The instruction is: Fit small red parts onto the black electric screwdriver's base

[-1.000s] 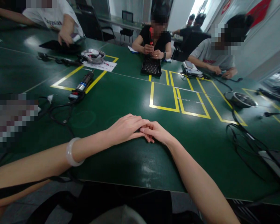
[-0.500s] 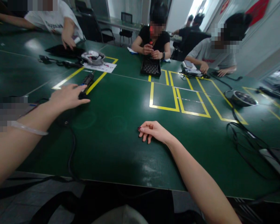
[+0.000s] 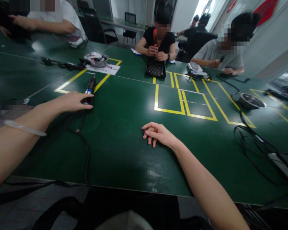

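Note:
My left hand (image 3: 72, 101) reaches out to the left and closes over the near end of a black electric screwdriver (image 3: 90, 86) with a blue and silver band. The tool lies on the green table (image 3: 124, 153) beside a yellow tape line. Its black cable (image 3: 85, 150) loops back toward the table's front edge. My right hand (image 3: 158, 133) rests on the table near the middle, fingers loosely bent and apart, with nothing in it. A pale bangle (image 3: 24, 127) sits on my left wrist.
Yellow tape rectangles (image 3: 169, 110) mark the table ahead. Beyond them stand a black parts tray (image 3: 155, 67), a bowl (image 3: 96, 58) on a paper sheet, and a round device (image 3: 251, 100). Tangled cables (image 3: 254, 143) lie at right. Several other people sit across the table.
My left hand has left my right hand, swung out to the left and taken hold of the screwdriver, which now lies a little nearer and more upright in view. My right hand has barely moved.

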{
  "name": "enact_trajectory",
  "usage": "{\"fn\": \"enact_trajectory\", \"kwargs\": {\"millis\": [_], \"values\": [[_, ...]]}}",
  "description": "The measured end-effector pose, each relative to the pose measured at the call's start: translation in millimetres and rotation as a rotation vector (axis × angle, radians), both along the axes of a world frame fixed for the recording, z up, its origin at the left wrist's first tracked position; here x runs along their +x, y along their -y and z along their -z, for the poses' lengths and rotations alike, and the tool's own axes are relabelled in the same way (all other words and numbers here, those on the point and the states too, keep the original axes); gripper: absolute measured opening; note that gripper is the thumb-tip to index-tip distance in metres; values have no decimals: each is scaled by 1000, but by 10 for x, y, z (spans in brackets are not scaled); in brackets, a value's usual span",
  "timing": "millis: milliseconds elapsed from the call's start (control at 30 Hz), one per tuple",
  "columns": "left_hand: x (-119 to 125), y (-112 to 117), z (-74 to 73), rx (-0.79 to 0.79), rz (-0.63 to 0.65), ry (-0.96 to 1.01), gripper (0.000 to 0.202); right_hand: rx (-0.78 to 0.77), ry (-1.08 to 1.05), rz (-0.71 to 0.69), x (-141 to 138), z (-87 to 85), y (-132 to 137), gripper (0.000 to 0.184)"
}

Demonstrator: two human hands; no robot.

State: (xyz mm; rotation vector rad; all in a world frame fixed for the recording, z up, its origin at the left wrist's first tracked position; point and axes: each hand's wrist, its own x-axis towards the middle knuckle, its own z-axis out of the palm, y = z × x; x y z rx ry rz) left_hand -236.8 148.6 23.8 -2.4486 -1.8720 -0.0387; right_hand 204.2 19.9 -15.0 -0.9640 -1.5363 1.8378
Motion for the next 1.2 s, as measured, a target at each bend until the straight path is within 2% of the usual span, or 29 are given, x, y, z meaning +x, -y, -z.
{"fn": "enact_trajectory", "kwargs": {"millis": [100, 267, 467, 600, 767, 933, 1200], "values": [[356, 276, -5, -79, -19, -96, 72, 14, -10, 12, -3, -4, 0, 37], [1005, 741, 26, -110, -48, 15, 75, 50, -5, 20, 12, -4, -6, 33], [1798, 1232, -63, -136, 57, 16, 68, 1, 37, 34, 53, -27, -14, 40], [2170, 1415, -102, -126, 151, 28, 65, -12, 56, 44, 88, -66, -15, 38], [2364, 1510, -71, -76, 242, 59, 60, 59, 106, 40, 148, -106, -22, 31], [2353, 1546, -18, -48, 299, 109, 58, 31, 130, 7, 180, -90, -36, 28], [2328, 1564, 52, -17, 287, 128, 57, -22, 153, 43, 79, -94, -22, 18]]}}
